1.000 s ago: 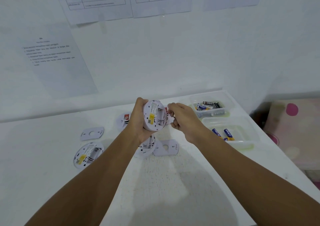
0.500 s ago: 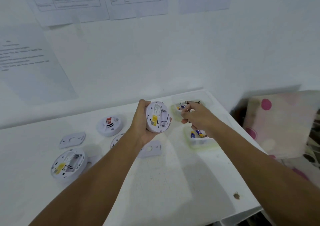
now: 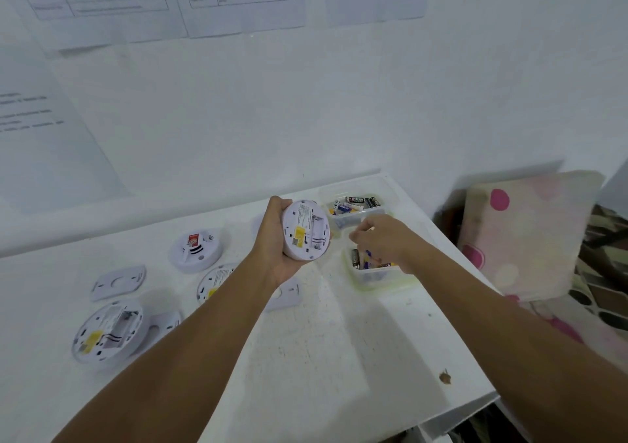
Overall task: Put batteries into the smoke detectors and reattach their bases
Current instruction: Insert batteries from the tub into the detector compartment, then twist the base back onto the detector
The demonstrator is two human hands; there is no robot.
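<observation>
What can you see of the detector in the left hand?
The detector is a round white plastic disc, held off the table and tilted on edge, its open back facing the camera. The back carries a yellow label, printed text and a recessed battery bay with dark wires; whether batteries sit in it cannot be told. No base is attached. The left hand grips it from the left, fingers curled behind the rim. Nothing else touches it.

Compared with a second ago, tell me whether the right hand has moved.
Yes. The right hand has left the held smoke detector and gone right, over the near battery tub.
</observation>
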